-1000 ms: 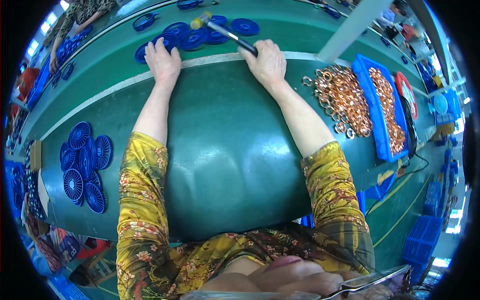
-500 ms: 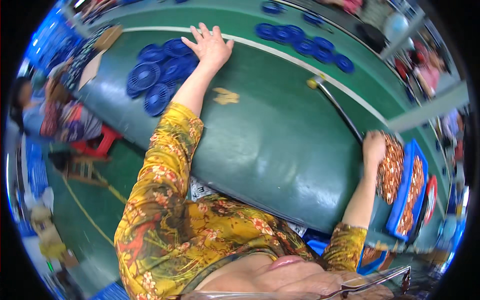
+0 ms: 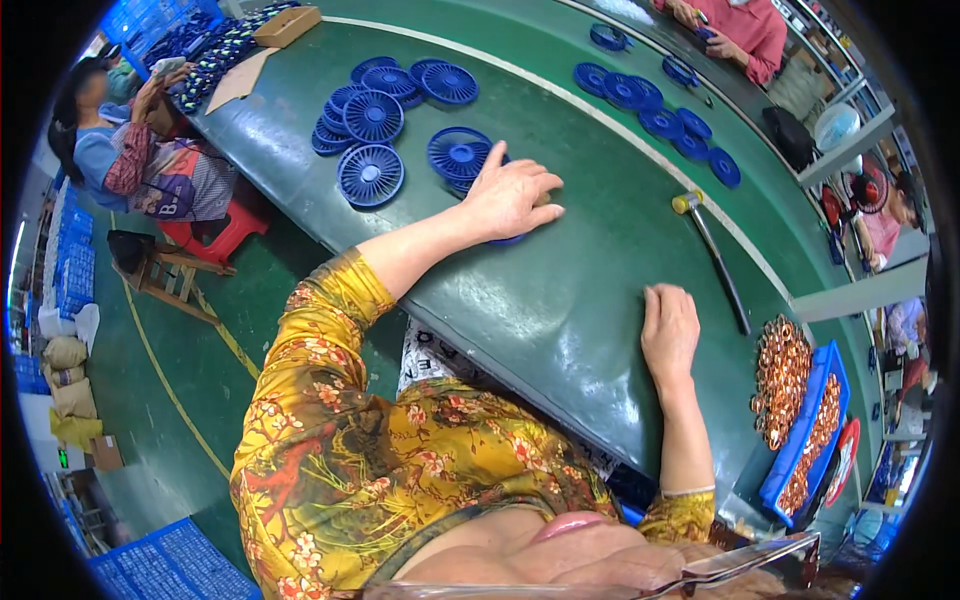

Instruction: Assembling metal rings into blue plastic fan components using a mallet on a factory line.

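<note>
My left hand (image 3: 508, 198), fingers spread, rests over blue round fan grilles on the green table. One grille (image 3: 458, 152) shows beside its fingertips, and a blue rim peeks out below the palm. A loose group of similar grilles (image 3: 373, 117) lies to its left. My right hand (image 3: 670, 335) is low over the table at the right, fingers curled down and close together; whatever is under them is hidden. Beyond it lies a hammer (image 3: 722, 265) with a yellow-faced head and dark handle. Farther right sits a heap of copper-coloured rings (image 3: 780, 380).
A blue tray (image 3: 800, 440) of copper pieces stands at the right edge, beside a red-rimmed round thing (image 3: 843, 460). More blue grilles (image 3: 640, 95) lie past the white line. A seated person (image 3: 120, 150) is at the left; another person (image 3: 735, 40) works opposite.
My left hand has come back from the far edge toward me, onto the grilles. My right hand has left the copper heap and hammer handle, moving left. The view has shifted.
</note>
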Available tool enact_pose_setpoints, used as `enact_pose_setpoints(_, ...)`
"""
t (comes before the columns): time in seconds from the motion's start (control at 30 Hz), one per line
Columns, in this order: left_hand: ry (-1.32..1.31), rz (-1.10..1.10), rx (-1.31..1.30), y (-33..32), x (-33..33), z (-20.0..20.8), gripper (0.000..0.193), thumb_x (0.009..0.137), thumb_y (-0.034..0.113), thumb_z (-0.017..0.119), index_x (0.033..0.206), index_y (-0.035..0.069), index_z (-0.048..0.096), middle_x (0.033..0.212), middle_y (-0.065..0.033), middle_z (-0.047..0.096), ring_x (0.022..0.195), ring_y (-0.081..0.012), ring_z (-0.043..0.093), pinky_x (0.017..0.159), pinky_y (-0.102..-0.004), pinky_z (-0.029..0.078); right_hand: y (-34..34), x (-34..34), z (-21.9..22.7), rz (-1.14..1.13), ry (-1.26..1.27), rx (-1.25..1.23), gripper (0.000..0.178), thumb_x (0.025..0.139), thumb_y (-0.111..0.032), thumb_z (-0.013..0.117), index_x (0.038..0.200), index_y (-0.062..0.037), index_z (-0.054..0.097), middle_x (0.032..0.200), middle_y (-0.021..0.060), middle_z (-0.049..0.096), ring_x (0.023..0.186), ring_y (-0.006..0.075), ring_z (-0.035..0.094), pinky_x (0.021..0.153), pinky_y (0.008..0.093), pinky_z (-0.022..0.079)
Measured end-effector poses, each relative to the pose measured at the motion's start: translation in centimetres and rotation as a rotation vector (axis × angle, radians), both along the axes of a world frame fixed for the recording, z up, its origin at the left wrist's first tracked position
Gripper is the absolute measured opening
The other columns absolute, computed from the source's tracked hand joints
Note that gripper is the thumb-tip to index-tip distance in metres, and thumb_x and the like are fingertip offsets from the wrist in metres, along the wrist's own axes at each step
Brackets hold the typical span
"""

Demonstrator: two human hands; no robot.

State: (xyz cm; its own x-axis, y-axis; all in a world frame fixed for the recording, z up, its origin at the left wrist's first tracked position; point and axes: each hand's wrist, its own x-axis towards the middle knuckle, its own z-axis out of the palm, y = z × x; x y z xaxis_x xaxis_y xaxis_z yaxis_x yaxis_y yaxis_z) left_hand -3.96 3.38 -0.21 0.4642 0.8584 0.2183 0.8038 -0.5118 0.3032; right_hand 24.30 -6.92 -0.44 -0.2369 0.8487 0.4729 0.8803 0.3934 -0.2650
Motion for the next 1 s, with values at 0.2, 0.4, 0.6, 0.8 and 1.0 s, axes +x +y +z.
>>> enact_pose_setpoints(0.2,-0.448,-0.278,0.309,-3.1,0.9,0.8,0.027,0.078,0.015,0.070,0.103,0.006,0.065,0.111,-0.0139,0.064,0.110,-0.0302,0.058,0.096,-0.0415,0.044,2.6,3.4,-1.3,-0.175,0.070,0.026,0.014,0.092,-0.016,0.053,0.086,-0.0040,0.057,0.079,0.0127,0.059,0.074,0.0342,0.058,0.064,0.0432,0.048)
enact_pose_setpoints(0.4,-0.196,0.113,0.142,-1.7,-2.0,-0.8,0.060,0.076,0.039,0.071,0.126,0.009,0.055,0.135,-0.0203,0.047,0.130,-0.0358,0.038,0.108,-0.0474,0.029,0.6,3.7,-0.1,-0.284,0.075,-0.049,0.019,0.088,-0.024,0.060,0.090,-0.0057,0.058,0.091,0.0153,0.057,0.080,0.0351,0.059,0.068,0.0436,0.048)
enact_pose_setpoints(0.6,-0.178,0.084,0.326,-1.6,-1.1,-0.2,0.031,0.080,0.023,0.067,0.107,0.007,0.063,0.109,-0.0151,0.063,0.102,-0.0307,0.059,0.087,-0.0407,0.046,-1.7,3.6,0.4,-0.253,0.021,-0.128,0.016,0.087,-0.020,0.059,0.090,-0.0046,0.061,0.090,0.0127,0.061,0.083,0.0323,0.061,0.072,0.0409,0.049)
enact_pose_setpoints(0.8,-0.464,0.204,0.511,-3.8,0.4,1.3,0.019,0.087,0.016,0.060,0.101,0.004,0.060,0.085,-0.0136,0.066,0.080,-0.0326,0.063,0.070,-0.0416,0.049,-5.1,1.9,2.3,-0.013,0.343,0.214,0.010,0.075,-0.004,0.071,0.083,-0.0053,0.064,0.085,0.0076,0.063,0.073,0.0248,0.061,0.063,0.0325,0.049)
enact_pose_setpoints(1.0,-1.101,0.020,-0.203,-11.8,7.2,1.1,0.022,0.099,0.023,0.046,0.100,0.002,0.050,0.081,-0.0028,0.052,0.074,-0.0106,0.048,0.068,-0.0258,0.043,-8.3,-1.3,3.8,0.103,0.261,0.437,0.021,0.065,-0.003,0.077,0.081,-0.0067,0.064,0.081,0.0061,0.060,0.070,0.0237,0.059,0.061,0.0327,0.049)
